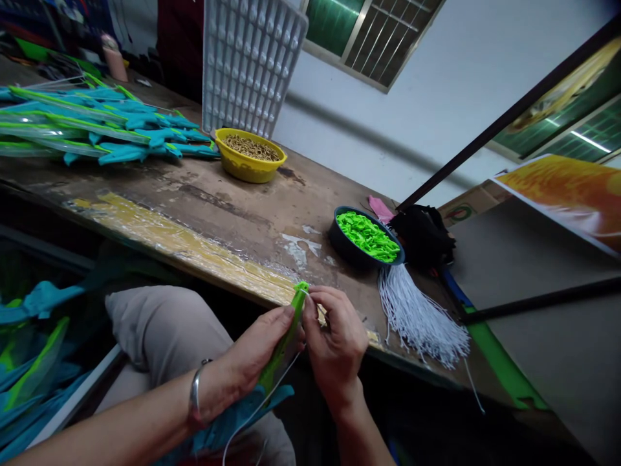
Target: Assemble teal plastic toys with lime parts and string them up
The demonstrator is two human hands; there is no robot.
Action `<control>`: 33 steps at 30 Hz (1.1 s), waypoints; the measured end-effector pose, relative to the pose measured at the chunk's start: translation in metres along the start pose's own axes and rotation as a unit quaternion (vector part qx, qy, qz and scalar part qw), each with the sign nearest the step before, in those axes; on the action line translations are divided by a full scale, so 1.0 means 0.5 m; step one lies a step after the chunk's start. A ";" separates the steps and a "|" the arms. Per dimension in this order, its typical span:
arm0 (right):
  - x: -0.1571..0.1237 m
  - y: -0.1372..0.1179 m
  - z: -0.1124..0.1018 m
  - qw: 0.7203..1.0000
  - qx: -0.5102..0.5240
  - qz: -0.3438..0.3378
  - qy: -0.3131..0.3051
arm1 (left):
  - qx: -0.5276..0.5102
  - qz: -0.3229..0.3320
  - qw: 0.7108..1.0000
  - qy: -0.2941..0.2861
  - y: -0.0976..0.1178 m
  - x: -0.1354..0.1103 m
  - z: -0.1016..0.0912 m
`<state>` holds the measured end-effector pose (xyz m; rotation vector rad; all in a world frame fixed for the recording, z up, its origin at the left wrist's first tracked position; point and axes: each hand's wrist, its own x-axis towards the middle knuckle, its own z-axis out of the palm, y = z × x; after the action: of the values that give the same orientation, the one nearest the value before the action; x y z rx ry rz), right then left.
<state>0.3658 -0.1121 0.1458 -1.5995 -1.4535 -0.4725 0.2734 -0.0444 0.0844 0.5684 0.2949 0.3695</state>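
Worn wooden table (233, 213) ahead, I see my left hand (257, 353) closed around the green strip (286, 336), angled up-right, while my right hand (334, 343) pinches white string (262, 404) at its tip.

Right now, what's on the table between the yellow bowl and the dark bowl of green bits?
Only bare, worn tabletop between yellow bowl and dark bowl, head view.

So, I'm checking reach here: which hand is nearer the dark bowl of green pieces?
Right. The right hand sits below and just left of the bowl; the left hand is farther left, gripping the green strip.
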 end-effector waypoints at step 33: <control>-0.024 0.033 -0.012 0.962 0.030 0.231 -0.145 | 0.042 0.016 0.995 0.089 0.009 -0.011 0.030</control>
<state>0.3800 -0.1226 0.1338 -1.9430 -1.2253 0.0775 0.2730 -0.0502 0.0997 0.6240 0.4750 0.4407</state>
